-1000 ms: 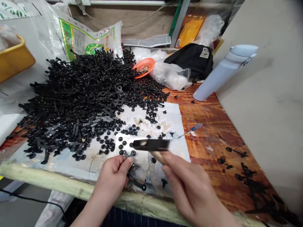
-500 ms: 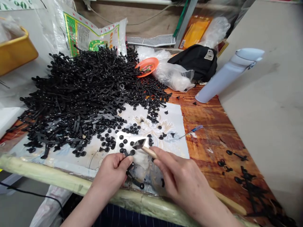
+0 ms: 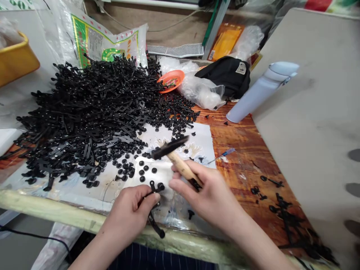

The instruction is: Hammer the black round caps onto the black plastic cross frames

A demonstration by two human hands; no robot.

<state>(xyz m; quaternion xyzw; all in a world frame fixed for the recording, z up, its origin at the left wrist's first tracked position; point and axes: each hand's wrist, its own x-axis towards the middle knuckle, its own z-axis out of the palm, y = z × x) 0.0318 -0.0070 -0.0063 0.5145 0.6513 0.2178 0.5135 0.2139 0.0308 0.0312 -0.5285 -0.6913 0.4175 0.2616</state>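
My left hand (image 3: 134, 205) pinches a black plastic linkage piece (image 3: 155, 225), whose arms stick out above and below the fingers. A small round black knob (image 3: 161, 186) sits at its upper end. In my right hand (image 3: 201, 183) is a hammer (image 3: 180, 165), gripped by its wooden handle. Its dark head is raised over the white plate (image 3: 144, 163), up and to the right of the left hand. Several loose round black buttons (image 3: 142, 172) lie on that plate, and one black stud (image 3: 191, 214) lies below the right hand.
A large heap of black linkage parts (image 3: 98, 101) covers the left and back of the table. An orange dish (image 3: 171, 80) leans on it. A black bag (image 3: 225, 77), a pale blue bottle (image 3: 253, 95) and a screwdriver (image 3: 225, 153) are to the right. More black parts (image 3: 292, 221) lie at front right.
The hammer has lifted from close to the plate and its head has swung up. The left hand still pinches the linkage piece, now slightly lower. The whole view has shifted a little.
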